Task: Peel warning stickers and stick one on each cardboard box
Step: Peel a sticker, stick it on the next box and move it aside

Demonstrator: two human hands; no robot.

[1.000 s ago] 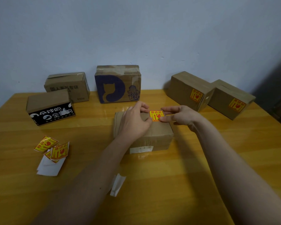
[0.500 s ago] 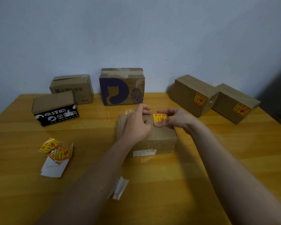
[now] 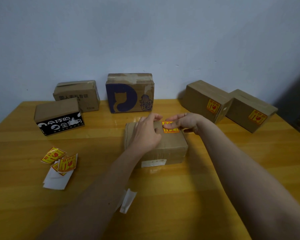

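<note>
A plain cardboard box (image 3: 170, 149) stands mid-table in front of me. A yellow and red warning sticker (image 3: 171, 129) lies on the far right of its top. My right hand (image 3: 184, 122) presses straight fingers down on the sticker. My left hand (image 3: 145, 134) rests flat on the box top beside it, fingers extended toward the far edge. Two boxes at the back right, the nearer (image 3: 201, 97) and the farther (image 3: 246, 108), each carry a sticker on the front. Loose stickers (image 3: 59, 160) lie on white backing papers (image 3: 55, 181) at the left.
Three boxes without stickers stand at the back left: a black-printed one (image 3: 57, 115), a brown one (image 3: 78, 94) and one with a blue cat logo (image 3: 128, 94). A peeled white backing strip (image 3: 127, 200) lies near my left forearm. The wall runs behind the wooden table (image 3: 215, 170).
The sticker went from held between both hands' fingertips above the box to lying on its top, and my right hand's fingers slid over it. My head view shifted slightly.
</note>
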